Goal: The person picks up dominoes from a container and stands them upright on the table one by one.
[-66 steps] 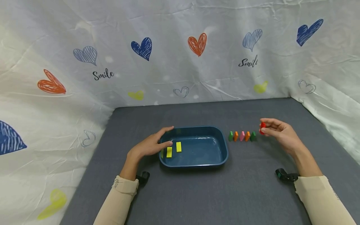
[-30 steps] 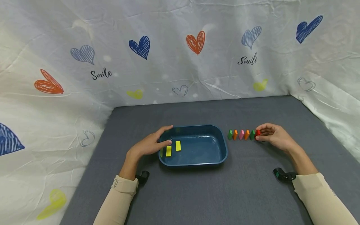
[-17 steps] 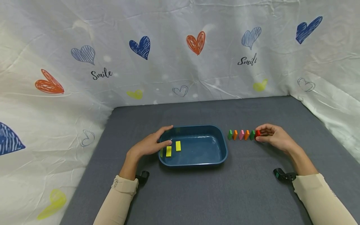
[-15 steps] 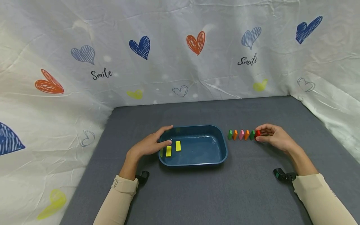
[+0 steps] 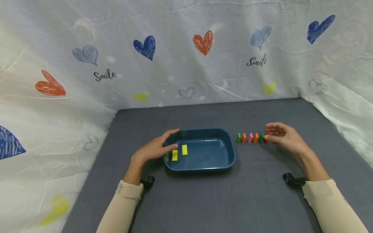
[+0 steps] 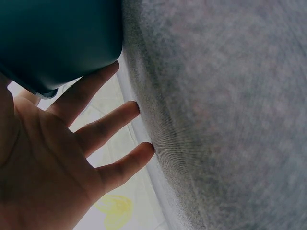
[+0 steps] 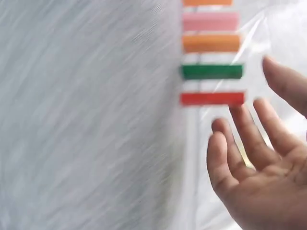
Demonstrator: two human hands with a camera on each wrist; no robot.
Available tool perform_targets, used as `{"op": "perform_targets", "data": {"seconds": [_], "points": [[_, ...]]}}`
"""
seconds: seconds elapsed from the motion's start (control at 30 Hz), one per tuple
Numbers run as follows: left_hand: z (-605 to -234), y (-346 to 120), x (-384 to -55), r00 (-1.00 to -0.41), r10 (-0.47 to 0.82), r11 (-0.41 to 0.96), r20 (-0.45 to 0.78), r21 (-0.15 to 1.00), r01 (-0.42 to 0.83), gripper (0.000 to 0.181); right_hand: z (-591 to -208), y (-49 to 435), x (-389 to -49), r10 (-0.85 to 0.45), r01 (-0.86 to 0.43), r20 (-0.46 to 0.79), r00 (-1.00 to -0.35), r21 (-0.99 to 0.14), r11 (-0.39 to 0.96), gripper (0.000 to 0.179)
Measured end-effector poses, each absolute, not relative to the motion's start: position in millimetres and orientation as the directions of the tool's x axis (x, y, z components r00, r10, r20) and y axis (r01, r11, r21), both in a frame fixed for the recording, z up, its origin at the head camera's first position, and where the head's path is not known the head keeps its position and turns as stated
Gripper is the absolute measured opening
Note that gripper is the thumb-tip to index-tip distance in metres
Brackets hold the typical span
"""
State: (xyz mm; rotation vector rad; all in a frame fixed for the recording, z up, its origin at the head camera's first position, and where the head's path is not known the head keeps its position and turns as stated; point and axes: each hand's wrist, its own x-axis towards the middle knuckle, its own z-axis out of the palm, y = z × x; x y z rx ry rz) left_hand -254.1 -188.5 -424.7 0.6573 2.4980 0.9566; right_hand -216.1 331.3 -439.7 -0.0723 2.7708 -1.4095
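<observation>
In the head view a red domino [image 5: 265,140] stands on edge at the right end of a row. My right hand [image 5: 287,137] is right beside it, fingers relaxed and apart; the right wrist view shows the thumb off to one side and a fingertip close to the end of the red domino [image 7: 213,98]. A green domino [image 5: 261,138] is its neighbour. My left hand [image 5: 152,148] rests at the left end of a blue tray [image 5: 208,155], thumb over the rim. In the left wrist view its fingers are spread straight, one touching the tray's outer wall [image 6: 72,43].
Leftward from the green one the row runs through an orange domino [image 5: 255,138], a pink domino [image 5: 250,138], another orange domino [image 5: 243,138] and a green domino [image 5: 238,138] near the tray. Two yellow dominoes [image 5: 185,149] lie inside the tray. A heart-printed sheet [image 5: 172,74] hangs behind the grey-covered table [image 5: 215,200].
My right hand brought the red domino left to the row's end, set it upright and let go, fingers now parted and slightly raised. The left hand has stayed at the tray.
</observation>
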Motion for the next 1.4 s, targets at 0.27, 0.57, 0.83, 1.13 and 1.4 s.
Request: {"op": "perform_targets", "data": {"seconds": [0.27, 0.57, 0.83, 1.13, 1.4], "points": [[-423, -189, -254, -0.821, 0.542, 0.666, -0.177, 0.687, 0.292, 0.071, -415, 283, -215, 0.113, -0.216, 0.301, -0.947, -0.855, 0.472, 0.039], [-425, -189, -254, -0.817, 0.55, 0.669, -0.173, 0.677, 0.307, 0.072, -403, 218, -218, -0.087, -0.338, 0.328, -0.941, -0.88, 0.335, 0.035], [-423, -188, -253, -0.825, 0.536, 0.677, -0.18, 0.675, 0.292, 0.071, -408, 166, -225, -0.241, -0.344, 0.277, -0.93, -0.887, 0.307, 0.036], [-424, -186, -255, -0.841, 0.507, 0.688, -0.191, 0.678, 0.26, 0.069, -417, 121, -232, -0.412, -0.36, 0.203, -0.888, -0.864, 0.351, 0.037], [-425, -188, -256, -0.836, 0.515, 0.687, -0.188, 0.674, 0.272, 0.067, -423, 96, -236, -0.524, -0.344, 0.118, -0.843, -0.868, 0.358, 0.046]]}}
